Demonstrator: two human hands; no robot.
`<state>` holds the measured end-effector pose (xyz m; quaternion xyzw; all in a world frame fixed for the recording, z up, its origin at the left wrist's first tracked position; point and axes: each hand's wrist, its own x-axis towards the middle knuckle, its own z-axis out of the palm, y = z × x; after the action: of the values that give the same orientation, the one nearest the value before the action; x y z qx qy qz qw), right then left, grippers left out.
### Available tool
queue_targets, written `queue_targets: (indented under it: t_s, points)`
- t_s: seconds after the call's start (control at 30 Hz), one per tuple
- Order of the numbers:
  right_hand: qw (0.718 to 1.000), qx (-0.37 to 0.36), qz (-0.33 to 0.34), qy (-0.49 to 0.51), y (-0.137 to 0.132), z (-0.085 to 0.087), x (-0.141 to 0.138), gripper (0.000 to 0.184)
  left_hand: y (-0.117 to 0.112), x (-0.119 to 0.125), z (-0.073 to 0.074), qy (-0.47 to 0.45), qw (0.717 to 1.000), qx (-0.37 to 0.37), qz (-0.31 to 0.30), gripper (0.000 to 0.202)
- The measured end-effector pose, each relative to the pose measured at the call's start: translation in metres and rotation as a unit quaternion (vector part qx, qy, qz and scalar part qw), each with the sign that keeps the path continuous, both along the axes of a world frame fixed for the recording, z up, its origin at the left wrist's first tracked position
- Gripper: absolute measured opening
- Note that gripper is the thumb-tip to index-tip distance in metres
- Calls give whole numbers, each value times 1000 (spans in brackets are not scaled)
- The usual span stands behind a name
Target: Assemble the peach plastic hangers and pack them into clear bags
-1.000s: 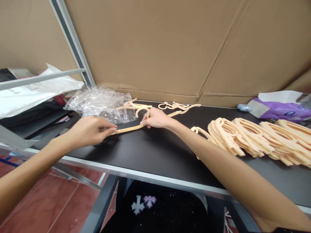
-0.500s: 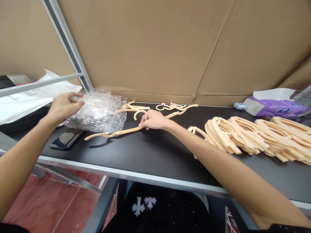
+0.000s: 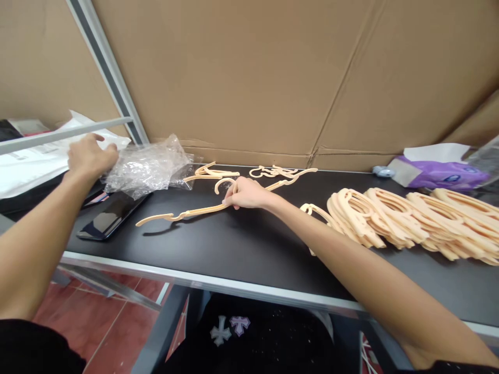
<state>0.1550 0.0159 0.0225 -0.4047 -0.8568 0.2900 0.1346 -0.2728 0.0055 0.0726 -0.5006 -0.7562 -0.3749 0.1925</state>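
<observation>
Hanger point(image 3: 206, 210) still held, clear plastic point(image 3: 142, 167) shifted

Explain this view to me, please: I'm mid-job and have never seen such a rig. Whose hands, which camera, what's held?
There is no machine: each grip is a person's bare hand. The camera is worn on that person's head, looking forward and down. The right grip holds a beige hanger near its hook. The left grip looks open, near crumpled clear plastic. On the black tabletop there are also a dark phone at left, and more hangers and a purple packet at right.
</observation>
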Motion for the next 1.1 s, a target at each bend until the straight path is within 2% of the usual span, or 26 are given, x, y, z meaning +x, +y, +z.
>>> queue_targets:
  t_s: [0.03,0.07,0.13,0.23,0.4,0.57,0.67,0.77,0.87,0.93,1.0,1.1]
  points:
    - [1000,-1,-1,1,0,0,0,20,-6,10,0,-31,996,-39,74,51]
    - [1000,-1,-1,2,0,1,0,20,-11,22,2,-41,991,-73,107,63]
    - [1000,-3,-2,5,0,1,0,20,-22,46,6,-5,987,-103,120,71]
    - [1000,-8,-1,11,0,2,1,21,-33,79,12,68,990,-76,95,68]
    - [1000,-12,-11,25,3,2,6,24,-45,127,14,167,985,-24,-31,59]
    - [993,-26,-9,117,4,6,10,20,-58,179,5,210,955,-12,-208,46]
    - [983,-22,-33,178,1,14,12,13,-67,207,-10,188,933,-49,-304,44]
    - [973,1,-53,223,-3,22,13,12,-69,229,-29,127,915,-115,-366,43]
    - [965,28,-57,254,-6,28,13,15,-62,245,-43,61,894,-114,-429,38]
    - [962,42,-63,261,-9,30,13,16,-55,252,-47,48,898,-94,-426,35]
    - [955,71,-88,273,-13,33,16,21,-49,253,-47,57,918,-69,-387,34]
    - [918,152,-174,322,-23,34,25,29,-45,244,-44,68,946,-4,-318,33]
